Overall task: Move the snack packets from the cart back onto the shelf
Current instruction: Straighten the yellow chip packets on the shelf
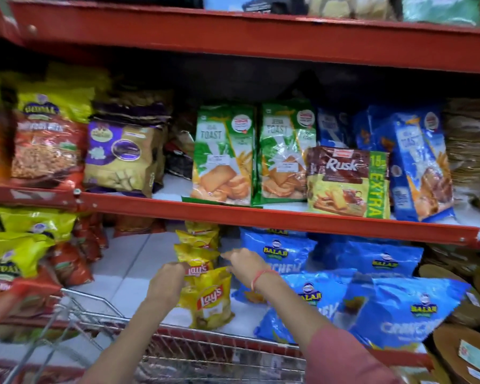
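Note:
A row of yellow Lay's packets (pixel 198 252) stands on the lower shelf (pixel 128 270), one behind another. The front yellow packet (pixel 209 299) stands upright near the shelf's front edge. My left hand (pixel 166 284) grips the left top edge of the packet just behind the front one. My right hand (pixel 243 263) reaches in on the right side of the row, fingers pointing left and touching the packets' tops. The wire cart (pixel 178 353) sits directly below my arms; its contents are blurred.
Blue Balaji packets (pixel 385 303) lie to the right of the Lay's row. Yellow and red packets (pixel 25 256) fill the left. The middle shelf holds toast (pixel 223 153) and rusk packs (pixel 347 181). Bare white shelf shows left of the Lay's row.

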### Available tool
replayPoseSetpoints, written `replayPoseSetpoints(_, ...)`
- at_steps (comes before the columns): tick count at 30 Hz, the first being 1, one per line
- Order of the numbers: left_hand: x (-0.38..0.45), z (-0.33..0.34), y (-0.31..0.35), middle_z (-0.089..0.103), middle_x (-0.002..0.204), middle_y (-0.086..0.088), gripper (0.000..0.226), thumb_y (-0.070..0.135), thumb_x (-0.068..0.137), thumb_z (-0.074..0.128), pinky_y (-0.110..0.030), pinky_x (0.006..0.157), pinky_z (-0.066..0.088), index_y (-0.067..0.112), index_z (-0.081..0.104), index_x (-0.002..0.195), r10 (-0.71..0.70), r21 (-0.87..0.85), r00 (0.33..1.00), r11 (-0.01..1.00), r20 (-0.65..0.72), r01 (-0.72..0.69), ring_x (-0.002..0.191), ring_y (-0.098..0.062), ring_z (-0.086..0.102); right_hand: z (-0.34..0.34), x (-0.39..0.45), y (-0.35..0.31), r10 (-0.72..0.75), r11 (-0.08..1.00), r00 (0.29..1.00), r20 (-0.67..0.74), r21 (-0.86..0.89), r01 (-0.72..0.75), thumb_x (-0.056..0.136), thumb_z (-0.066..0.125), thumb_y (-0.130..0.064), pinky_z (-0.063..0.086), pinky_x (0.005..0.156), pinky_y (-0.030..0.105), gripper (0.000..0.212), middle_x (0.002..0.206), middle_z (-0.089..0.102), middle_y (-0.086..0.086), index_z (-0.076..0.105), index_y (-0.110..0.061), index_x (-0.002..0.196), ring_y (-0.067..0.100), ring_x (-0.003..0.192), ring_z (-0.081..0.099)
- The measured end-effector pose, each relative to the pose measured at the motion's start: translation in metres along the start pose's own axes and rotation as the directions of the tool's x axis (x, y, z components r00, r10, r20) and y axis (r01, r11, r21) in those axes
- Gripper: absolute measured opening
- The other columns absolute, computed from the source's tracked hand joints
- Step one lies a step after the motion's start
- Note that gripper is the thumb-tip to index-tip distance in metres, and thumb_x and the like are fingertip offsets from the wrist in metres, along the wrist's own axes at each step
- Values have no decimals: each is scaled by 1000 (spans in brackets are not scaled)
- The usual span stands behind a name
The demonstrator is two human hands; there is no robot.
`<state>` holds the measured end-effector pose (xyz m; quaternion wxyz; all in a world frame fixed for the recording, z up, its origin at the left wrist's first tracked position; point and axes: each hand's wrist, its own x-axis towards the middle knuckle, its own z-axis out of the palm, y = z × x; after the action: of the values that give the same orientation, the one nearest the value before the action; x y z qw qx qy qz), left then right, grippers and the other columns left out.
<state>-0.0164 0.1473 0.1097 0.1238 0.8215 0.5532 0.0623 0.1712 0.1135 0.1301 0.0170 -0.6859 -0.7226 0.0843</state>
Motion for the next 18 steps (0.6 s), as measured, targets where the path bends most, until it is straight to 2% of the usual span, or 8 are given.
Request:
replayPoseSetpoints(3,13,3,-13,65,113,-18,25,15,90,58,-39,91,50,15,62,114,4,-24,1000,1000,23,-3,108,-34,60,9,14,-6,54,998,997,61,24,-55,94,49,-9,47,98,49,32,124,59,26,54,-6,125,42,117,54)
replayPoseSetpoints(9,37,-11,-38,68,107,-19,18,14,91,57,-35,86,50,13,66,106,35,-38,999,999,7,-35,103,-33,62,22,27,-18,144,974,989,21,176,-145,85,66,-15,53,92,46,23,108,69,22,68,-15,107,39,106,62)
replayPoseSetpoints(13,45,-19,-53,69,95,-12,14,11,88,59,-34,83,51,13,69,97,48,-38,999,998,20,-47,98,-32,66,30,34,-31,159,964,987,-7,215,-154,84,68,-17,52,93,43,26,109,70,22,67,-15,110,38,104,64)
replayPoseSetpoints(18,44,-13,-58,73,103,-13,15,10,90,57,-35,85,52,12,68,101,55,-27,998,998,29,-54,98,-30,66,32,31,-36,154,964,988,-14,222,-147,87,66,-18,51,95,43,28,114,68,21,65,-15,115,37,107,63)
